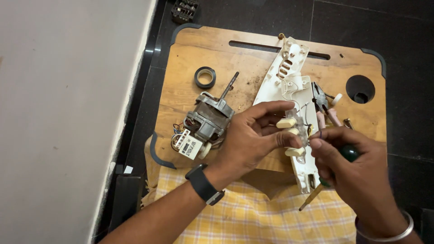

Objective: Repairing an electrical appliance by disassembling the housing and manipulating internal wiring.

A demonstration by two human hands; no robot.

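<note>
Head view, looking down on a wooden board point(253, 58) laid on a dark tiled floor point(398, 27). Long white plastic switch housing point(289, 74) lying diagonally across the board, upper end near the slot, lower end over a yellow checked cloth point(253, 217). Cream push-buttons point(286, 123) set in a row along its lower half, with thin wires point(302, 108) showing in the open middle.

Left hand point(253, 140), with a black watch point(205, 184) at the wrist, curled round the housing at the button row; fingers clamped across the buttons, thumb beneath. Right hand point(357, 174), with a metal bangle point(389, 232), just beside the housing's right edge; fingers closed round a green-handled screwdriver point(349, 152), shaft slanting down-left to a tip over the cloth. Possibly a thin wire also pinched at the fingertips, too small to tell.

Pliers point(320, 100) with pink grips resting by the housing's right side. Electric motor point(209, 118) with bare shaft to the left, well apart from the housing, beside a roll of black tape point(205, 77). Small dark block point(184, 10) off the board at top.

Handling, as judged: housing light and thin, stiff along its length yet liable to flex and crack at the slotted end; wires and buttons fragile. Best held by the solid side walls near mid-length, clear of the wiring.
</note>
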